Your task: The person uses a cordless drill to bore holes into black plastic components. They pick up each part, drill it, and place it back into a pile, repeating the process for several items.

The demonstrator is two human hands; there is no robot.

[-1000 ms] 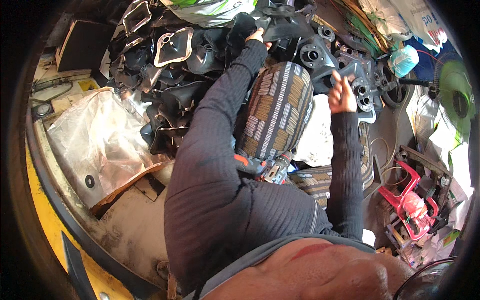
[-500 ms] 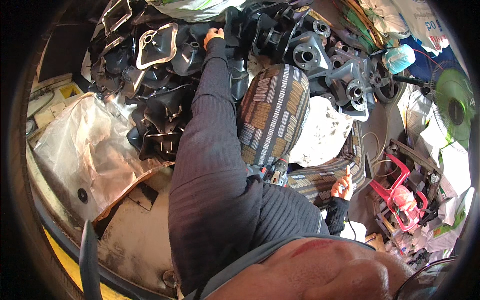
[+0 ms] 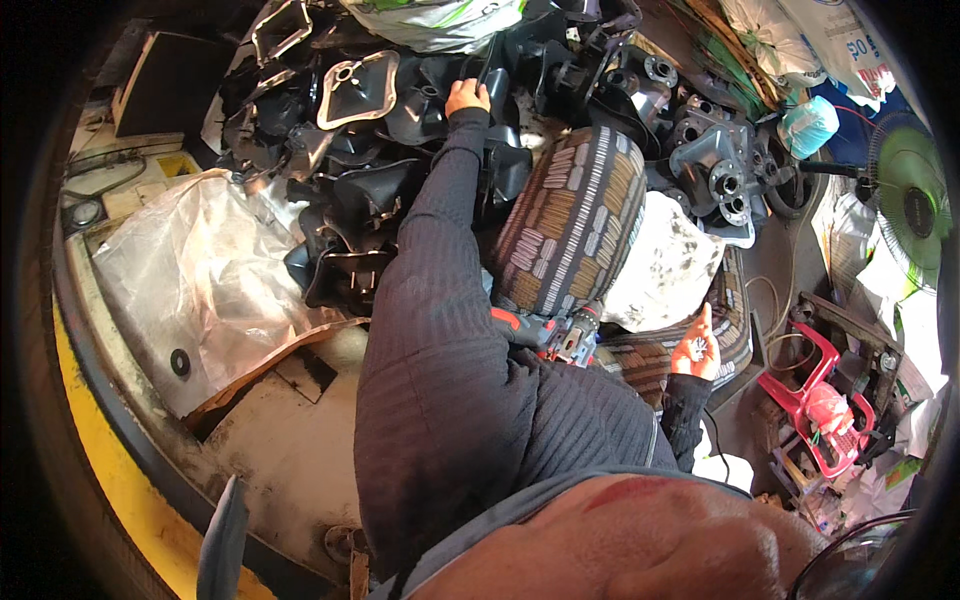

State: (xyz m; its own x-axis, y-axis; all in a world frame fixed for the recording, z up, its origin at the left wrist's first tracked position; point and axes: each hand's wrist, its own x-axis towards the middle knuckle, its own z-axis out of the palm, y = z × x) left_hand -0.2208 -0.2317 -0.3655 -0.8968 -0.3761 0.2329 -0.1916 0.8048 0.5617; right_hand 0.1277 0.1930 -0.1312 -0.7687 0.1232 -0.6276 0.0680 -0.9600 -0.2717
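Note:
My left arm reaches far forward over a pile of black moulded plastic parts. My left hand (image 3: 467,96) is closed, its fingers curled over the edge of a black moulded part (image 3: 497,90); the fingertips are partly hidden. Nearer to me, my right hand (image 3: 698,352) is turned palm up, with small silvery metal pieces (image 3: 697,345) lying in the palm and one finger pointing forward. It is above a patterned seat cushion (image 3: 640,355). A grey and red cordless drill (image 3: 570,335) lies between my left arm and that cushion, below a patterned bolster (image 3: 572,220).
White speckled cloth (image 3: 665,265) lies beside the bolster. Black parts with round flanges (image 3: 725,185) are heaped at the far right. A green fan (image 3: 915,200) and a pink plastic chair (image 3: 815,400) stand right. Clear plastic sheeting (image 3: 200,270) covers the left side.
The view has shifted, so most of the scene sits further right. My left hand stays among the black parts, slightly nearer. The right palm has turned up more, showing the silvery pieces.

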